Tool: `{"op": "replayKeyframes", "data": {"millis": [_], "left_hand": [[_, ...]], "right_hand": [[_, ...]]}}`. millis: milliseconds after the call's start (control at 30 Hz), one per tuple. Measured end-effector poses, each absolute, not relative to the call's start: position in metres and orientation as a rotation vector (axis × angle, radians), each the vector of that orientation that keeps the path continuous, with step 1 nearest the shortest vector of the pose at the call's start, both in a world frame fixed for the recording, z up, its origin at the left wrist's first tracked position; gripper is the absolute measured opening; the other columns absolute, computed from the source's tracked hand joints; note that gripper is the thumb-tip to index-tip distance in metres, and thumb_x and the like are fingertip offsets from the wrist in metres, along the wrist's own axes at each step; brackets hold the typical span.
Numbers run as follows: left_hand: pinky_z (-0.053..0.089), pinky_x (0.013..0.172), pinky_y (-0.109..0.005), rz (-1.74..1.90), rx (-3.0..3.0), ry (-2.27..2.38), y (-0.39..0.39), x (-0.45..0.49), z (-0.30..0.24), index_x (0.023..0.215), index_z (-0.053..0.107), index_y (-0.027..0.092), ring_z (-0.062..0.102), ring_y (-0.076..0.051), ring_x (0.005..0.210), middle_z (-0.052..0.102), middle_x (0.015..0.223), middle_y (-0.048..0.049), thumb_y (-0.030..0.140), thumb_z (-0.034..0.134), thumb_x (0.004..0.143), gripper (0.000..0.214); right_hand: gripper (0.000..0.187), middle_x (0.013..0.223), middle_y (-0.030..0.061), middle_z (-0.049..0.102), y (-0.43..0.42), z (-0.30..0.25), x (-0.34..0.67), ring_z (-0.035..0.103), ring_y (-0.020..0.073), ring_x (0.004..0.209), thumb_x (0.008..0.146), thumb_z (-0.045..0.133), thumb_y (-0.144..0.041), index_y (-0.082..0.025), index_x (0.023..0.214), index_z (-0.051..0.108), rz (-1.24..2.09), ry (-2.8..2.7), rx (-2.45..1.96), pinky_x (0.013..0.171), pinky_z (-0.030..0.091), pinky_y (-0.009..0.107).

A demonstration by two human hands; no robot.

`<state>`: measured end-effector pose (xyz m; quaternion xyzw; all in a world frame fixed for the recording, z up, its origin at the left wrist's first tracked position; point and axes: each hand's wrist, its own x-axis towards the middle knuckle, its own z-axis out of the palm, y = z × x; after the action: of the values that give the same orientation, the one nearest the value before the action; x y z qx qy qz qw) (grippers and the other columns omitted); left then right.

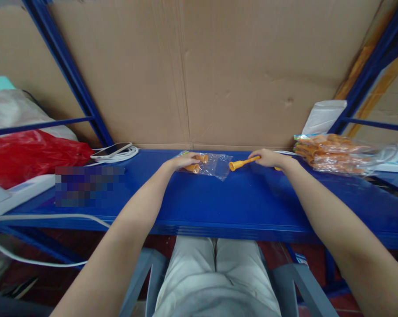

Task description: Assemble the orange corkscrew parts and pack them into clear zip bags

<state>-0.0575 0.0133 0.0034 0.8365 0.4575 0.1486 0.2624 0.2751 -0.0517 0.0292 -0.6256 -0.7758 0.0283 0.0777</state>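
Observation:
My left hand [183,161] rests on the blue shelf [238,202], fingers closed on a clear plastic bag [215,165] that holds two small orange pieces [196,163]. My right hand [268,157] grips an orange stick-shaped piece [240,164] with a flared end, its tip pointing at the bag's opening and just short of it. Both forearms reach forward from the bottom corners of the view.
A heap of bagged orange pieces [331,154] lies at the right, with a white packet [324,116] behind it. A phone with a white cable [115,152] lies at the left, beyond it a red plastic bag [27,156]. A cardboard wall [199,70] backs the shelf.

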Motion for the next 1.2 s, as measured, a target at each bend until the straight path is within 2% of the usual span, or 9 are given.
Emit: {"op": "replayKeyframes", "data": {"millis": [100, 167, 333, 433, 533, 667, 767, 967, 1200], "left_hand": [[0.043, 0.101, -0.029, 0.402, 2.290, 1.254, 0.013, -0.058, 0.003, 0.130, 0.053, 0.021, 0.056, -0.020, 0.120, 0.058, 0.135, -0.0065, 0.034, 0.045, 0.082, 0.050], [0.041, 0.103, -0.029, 0.420, 2.331, 1.285, 0.014, -0.057, 0.002, 0.131, 0.052, 0.021, 0.053, -0.020, 0.123, 0.055, 0.138, -0.0062, 0.036, 0.044, 0.083, 0.051], [0.032, 0.110, -0.032, 0.405, 2.489, 1.369, 0.021, -0.056, -0.003, 0.136, 0.049, 0.022, 0.043, -0.022, 0.133, 0.049, 0.144, -0.0052, 0.045, 0.042, 0.085, 0.056], [0.027, 0.112, -0.037, 0.389, 2.559, 1.404, 0.025, -0.055, -0.006, 0.136, 0.049, 0.026, 0.039, -0.023, 0.136, 0.048, 0.145, -0.0038, 0.048, 0.038, 0.087, 0.055], [0.026, 0.112, -0.037, 0.369, 2.589, 1.414, 0.026, -0.053, -0.006, 0.136, 0.050, 0.024, 0.039, -0.023, 0.136, 0.048, 0.145, -0.0050, 0.048, 0.034, 0.088, 0.055], [0.027, 0.112, -0.033, 0.313, 2.626, 1.427, 0.024, -0.052, -0.006, 0.135, 0.050, 0.019, 0.040, -0.022, 0.135, 0.049, 0.144, -0.0075, 0.048, 0.029, 0.090, 0.057], [0.028, 0.111, -0.034, 0.317, 2.627, 1.444, 0.023, -0.052, -0.006, 0.136, 0.048, 0.018, 0.040, -0.022, 0.135, 0.048, 0.145, -0.0086, 0.051, 0.026, 0.091, 0.060], [0.028, 0.112, -0.033, 0.316, 2.622, 1.473, 0.022, -0.053, -0.008, 0.142, 0.041, 0.018, 0.037, -0.021, 0.137, 0.041, 0.150, -0.0082, 0.055, 0.022, 0.091, 0.065], [0.024, 0.114, -0.037, 0.289, 2.625, 1.487, 0.016, -0.050, -0.005, 0.141, 0.043, 0.021, 0.034, -0.025, 0.139, 0.044, 0.148, -0.0050, 0.052, 0.025, 0.092, 0.061]], "right_hand": [[0.040, 0.080, 0.0039, 0.073, -0.057, 0.036, 0.276, 0.064, 0.0138, 0.063, 0.075, 0.048, -0.010, -0.015, 0.106, 0.071, 0.275, -2.284, -1.837, 0.061, 0.051, 0.022], [0.035, 0.074, 0.0031, 0.072, -0.059, 0.039, 0.279, 0.062, 0.0125, 0.058, 0.076, 0.052, -0.013, -0.015, 0.105, 0.071, 0.369, -2.274, -1.785, 0.057, 0.051, 0.022], [0.024, 0.079, 0.0054, 0.072, -0.061, 0.047, 0.290, 0.062, 0.0126, 0.060, 0.080, 0.060, -0.028, -0.016, 0.097, 0.073, 0.398, -2.227, -1.693, 0.058, 0.050, 0.023], [0.029, 0.081, 0.0062, 0.072, -0.066, 0.057, 0.294, 0.063, 0.0136, 0.065, 0.082, 0.060, -0.037, -0.017, 0.098, 0.073, 0.326, -2.170, -1.660, 0.060, 0.050, 0.024], [0.035, 0.082, 0.0066, 0.072, -0.072, 0.064, 0.287, 0.063, 0.0140, 0.066, 0.084, 0.058, -0.042, -0.017, 0.105, 0.071, 0.287, -2.162, -1.584, 0.061, 0.049, 0.024], [0.034, 0.076, 0.0045, 0.070, -0.074, 0.061, 0.265, 0.060, 0.0134, 0.062, 0.083, 0.058, -0.038, -0.017, 0.106, 0.071, 0.209, -2.255, -1.528, 0.060, 0.045, 0.024], [0.028, 0.077, 0.0035, 0.071, -0.073, 0.054, 0.247, 0.061, 0.0145, 0.066, 0.081, 0.058, -0.030, -0.016, 0.101, 0.072, 0.030, -2.351, -1.513, 0.063, 0.042, 0.024], [0.027, 0.084, 0.0072, 0.072, -0.077, 0.045, 0.224, 0.065, 0.0187, 0.077, 0.084, 0.051, -0.025, -0.018, 0.101, 0.072, -0.328, -2.439, -1.626, 0.065, 0.039, 0.025], [0.029, 0.090, 0.0139, 0.072, -0.077, 0.031, 0.209, 0.067, 0.0251, 0.088, 0.083, 0.050, -0.024, -0.015, 0.101, 0.070, -0.507, -2.464, -1.748, 0.072, 0.043, 0.029]]}}
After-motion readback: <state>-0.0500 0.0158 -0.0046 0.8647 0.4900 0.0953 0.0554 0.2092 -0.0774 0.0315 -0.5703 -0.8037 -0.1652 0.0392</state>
